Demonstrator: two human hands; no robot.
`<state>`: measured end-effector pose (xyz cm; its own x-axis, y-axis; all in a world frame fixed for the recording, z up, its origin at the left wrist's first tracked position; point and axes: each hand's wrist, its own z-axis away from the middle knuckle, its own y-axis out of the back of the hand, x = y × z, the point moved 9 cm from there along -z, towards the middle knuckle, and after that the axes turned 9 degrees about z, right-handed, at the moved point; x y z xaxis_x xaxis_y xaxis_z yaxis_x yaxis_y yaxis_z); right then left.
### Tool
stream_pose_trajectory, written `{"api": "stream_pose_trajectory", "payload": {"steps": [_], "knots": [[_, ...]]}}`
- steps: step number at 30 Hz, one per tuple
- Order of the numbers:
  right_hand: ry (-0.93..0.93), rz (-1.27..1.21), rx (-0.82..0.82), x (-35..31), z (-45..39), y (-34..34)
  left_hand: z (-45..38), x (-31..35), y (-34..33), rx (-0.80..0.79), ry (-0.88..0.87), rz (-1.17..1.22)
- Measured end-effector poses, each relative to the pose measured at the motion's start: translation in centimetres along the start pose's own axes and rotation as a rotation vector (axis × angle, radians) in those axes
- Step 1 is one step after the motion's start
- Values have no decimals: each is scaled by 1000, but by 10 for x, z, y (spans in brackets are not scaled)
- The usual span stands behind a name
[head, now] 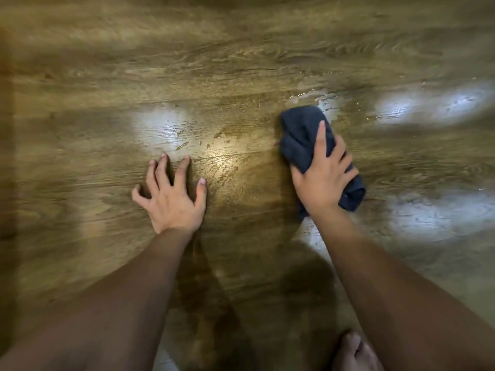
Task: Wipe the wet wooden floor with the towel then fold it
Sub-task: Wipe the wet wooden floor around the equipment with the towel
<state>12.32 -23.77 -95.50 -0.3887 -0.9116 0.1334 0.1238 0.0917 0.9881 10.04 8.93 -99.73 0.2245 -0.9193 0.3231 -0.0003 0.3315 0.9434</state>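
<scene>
A bunched dark blue towel (300,135) lies on the wooden floor (214,62) right of centre. My right hand (322,175) lies on top of it, fingers spread and curled over the cloth, gripping it against the boards. My left hand (171,194) rests on the bare floor at centre left, its fingers spread and its fingertips on the wood. Wet streaks and droplets (316,96) glisten just beyond the towel, and more droplets (206,144) shine between the two hands.
Bright light reflections sit on the floor at centre (158,127), at the right (434,105) and at lower right (439,212). A bare foot (353,352) shows at the bottom edge. My arms cast dark shadows on the boards below the hands.
</scene>
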Motion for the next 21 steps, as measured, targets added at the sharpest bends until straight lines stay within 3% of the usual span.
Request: {"api": "stream_pose_trajectory", "payload": {"steps": [5,14,18,21], "knots": [[-97,-14,-7,-17,5,6,0,2,3,21,-2,6],[444,-72,-43,-86,193,-8,3,5,12,33,11,63],[575,-31,22,-67,157,-4,3,5,11,45,3,70],[492,0,49,-35,81,3,3,3,9,62,-3,43]]}}
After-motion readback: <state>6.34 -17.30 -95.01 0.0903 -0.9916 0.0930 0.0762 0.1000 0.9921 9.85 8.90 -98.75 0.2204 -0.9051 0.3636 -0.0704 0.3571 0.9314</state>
